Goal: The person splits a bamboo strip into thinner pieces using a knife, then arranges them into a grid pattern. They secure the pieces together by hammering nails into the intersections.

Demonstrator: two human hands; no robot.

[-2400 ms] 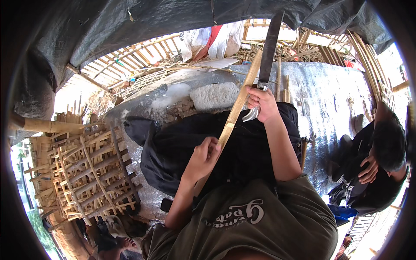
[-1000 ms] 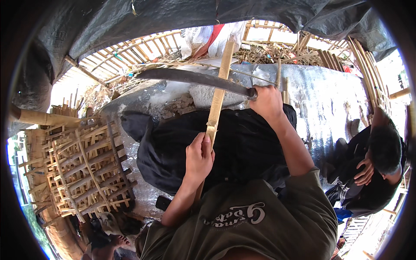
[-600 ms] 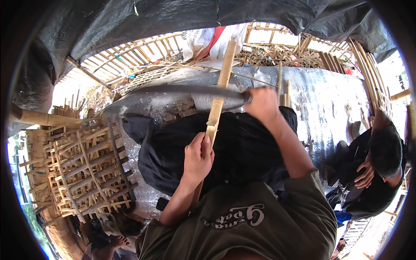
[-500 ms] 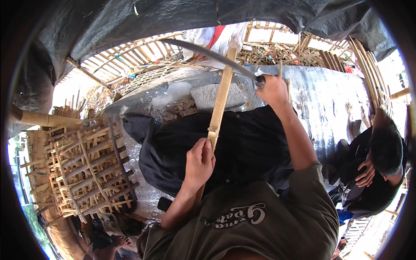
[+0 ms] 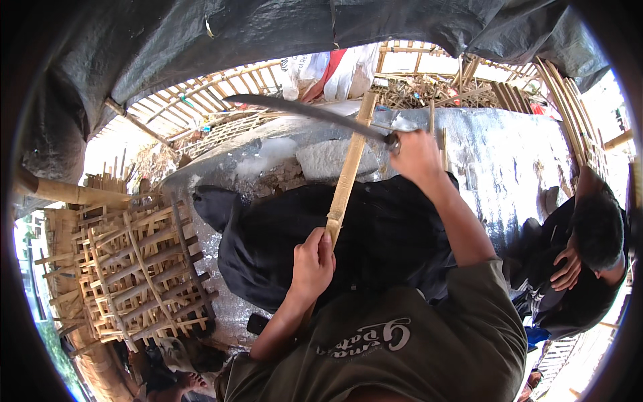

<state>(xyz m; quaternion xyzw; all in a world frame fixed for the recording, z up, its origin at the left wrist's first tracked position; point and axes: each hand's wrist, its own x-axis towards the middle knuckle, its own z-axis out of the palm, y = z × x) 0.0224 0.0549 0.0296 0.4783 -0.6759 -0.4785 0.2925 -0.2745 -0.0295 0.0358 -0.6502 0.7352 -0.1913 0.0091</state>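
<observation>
My left hand [image 5: 313, 265] is closed round the near part of a bamboo strip [image 5: 350, 169], just below a node. The strip slants up and away from me, over my dark-clothed lap [image 5: 388, 221]. In my right hand [image 5: 418, 158] is the handle of a long machete [image 5: 301, 109]. Its curved dark blade points to the left and crosses the strip near its far end; whether blade and strip touch, I cannot tell. The strip's near end is hidden behind my left hand and forearm.
A bamboo lattice stack [image 5: 134, 268] stands at the left. Ahead lies a silvery sheet [image 5: 495, 154] with a grey block [image 5: 328, 159] on it. Another person [image 5: 589, 248] sits close at the right. Black tarp [image 5: 268, 33] hangs overhead, and a white sack [image 5: 351, 74] stands at the back.
The machete blade has moved left and its tip now sits lower and farther left. My right hand has come slightly down, and the strip's far end has shifted a little right and nearer.
</observation>
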